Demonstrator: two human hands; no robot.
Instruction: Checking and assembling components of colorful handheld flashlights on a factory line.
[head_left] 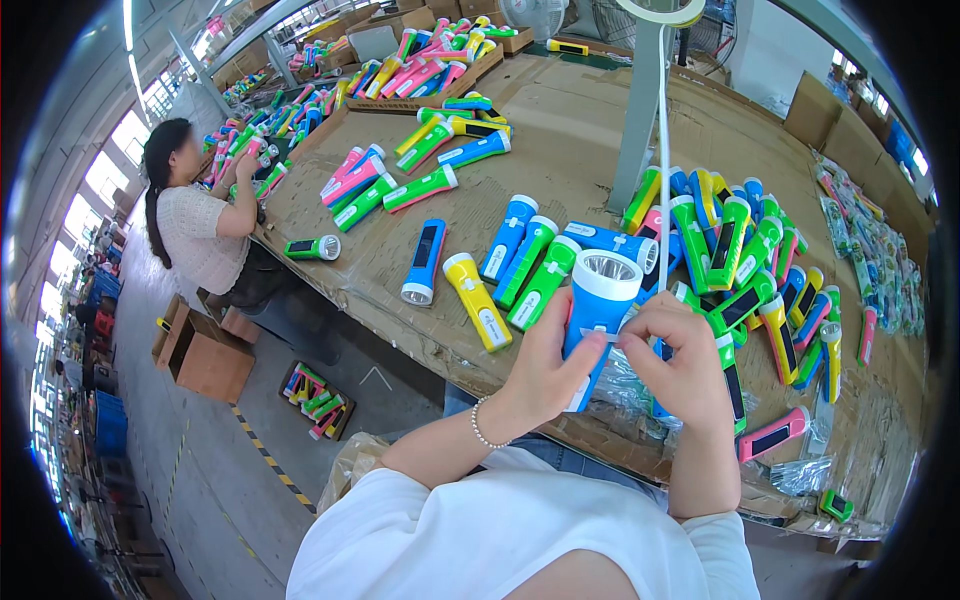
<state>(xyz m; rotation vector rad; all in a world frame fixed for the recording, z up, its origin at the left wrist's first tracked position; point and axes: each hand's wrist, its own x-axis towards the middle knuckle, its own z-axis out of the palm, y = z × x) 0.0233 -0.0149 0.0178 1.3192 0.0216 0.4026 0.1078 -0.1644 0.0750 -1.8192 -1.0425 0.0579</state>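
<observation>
My left hand (545, 375) is wrapped around a blue flashlight (604, 292) with a white switch area, held upright with its lens end up. At the flashlight's neck, a small pale strip (613, 337) stretches between my left thumb and my right hand (680, 355). The fingertips of my right hand are pinched on that strip. Just left of the held flashlight lie a green flashlight (545, 284) and a yellow one (477, 303). Clear plastic wrapping (622, 405) lies on the table beneath my hands.
Piled flashlights (740, 240) cover the table at the right, beside wrapped ones (875, 245). A grey post (637, 120) rises from the cardboard-covered table (560, 140). A co-worker (205, 210) handles flashlights at the far left. A cardboard box (208, 355) stands on the floor.
</observation>
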